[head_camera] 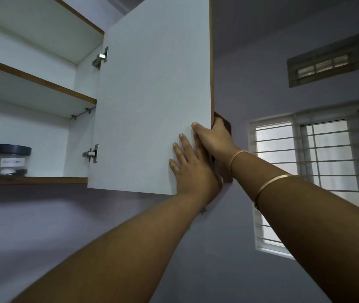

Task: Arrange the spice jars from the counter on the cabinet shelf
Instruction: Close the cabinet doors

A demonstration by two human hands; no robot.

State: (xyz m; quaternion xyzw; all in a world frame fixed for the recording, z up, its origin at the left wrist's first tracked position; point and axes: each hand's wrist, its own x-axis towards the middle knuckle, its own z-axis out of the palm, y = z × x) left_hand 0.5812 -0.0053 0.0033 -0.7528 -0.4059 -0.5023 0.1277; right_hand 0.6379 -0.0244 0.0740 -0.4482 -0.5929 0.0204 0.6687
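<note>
Gripping cabinet door (152, 95), right hand (214, 139)

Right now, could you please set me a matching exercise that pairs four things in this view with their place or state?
Things:
1. left grip
2. right grip
3. door
4. dark-lid jar

Places or states:
A. stands on the bottom shelf
B. curled round the door's edge
C. swung open
D. flat on the door's white face

Pairs: 1-D, 2-B, 3-C, 4-A.
</note>
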